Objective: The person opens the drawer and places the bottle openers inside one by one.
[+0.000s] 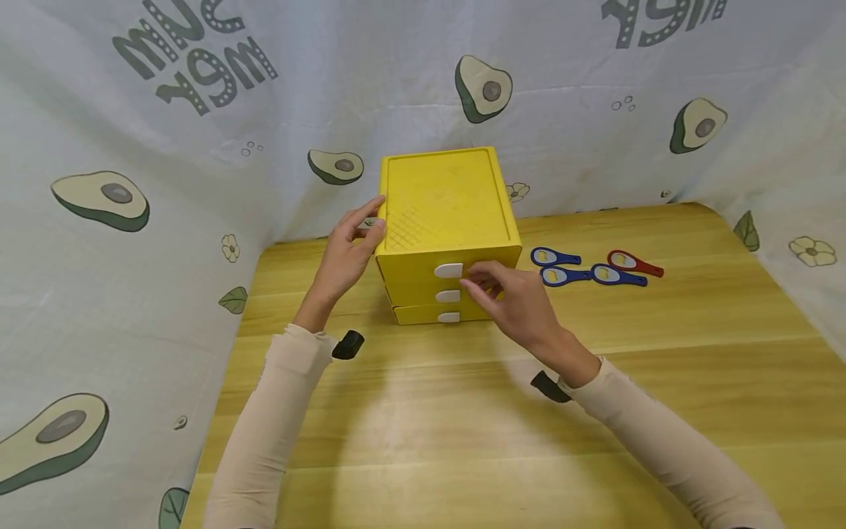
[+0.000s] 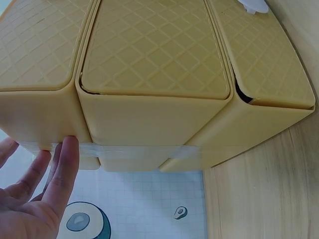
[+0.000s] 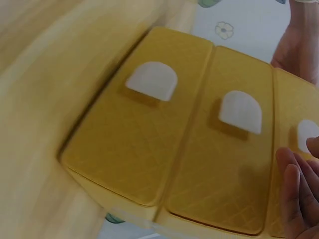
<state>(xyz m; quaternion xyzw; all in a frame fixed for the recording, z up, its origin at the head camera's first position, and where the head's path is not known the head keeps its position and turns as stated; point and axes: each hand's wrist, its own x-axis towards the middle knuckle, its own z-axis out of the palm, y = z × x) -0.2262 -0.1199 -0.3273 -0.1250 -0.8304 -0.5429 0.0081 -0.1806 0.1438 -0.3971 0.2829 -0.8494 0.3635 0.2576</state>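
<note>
A yellow three-drawer box [image 1: 444,192] with white tab handles stands at the back of the table. My left hand [image 1: 348,246] rests its fingertips against the left side of the box near the top. In the left wrist view these fingers [image 2: 64,177] are fairly straight on the side wall. My right hand [image 1: 518,297] is at the front, its bent fingers and thumb beside the top handle [image 1: 449,270]. The right wrist view shows a gap between that thumb and the fingers [image 3: 294,191]. Below are the middle handle [image 3: 241,112] and the bottom handle [image 3: 153,80].
Right of the box lie several flat paddle-shaped pieces: blue ones [image 1: 618,275] and a red one [image 1: 636,263]. An avocado-print cloth [image 1: 396,81] hangs behind and along the sides of the wooden table [image 1: 456,441]. Clear tape [image 2: 134,151] runs along the box's side.
</note>
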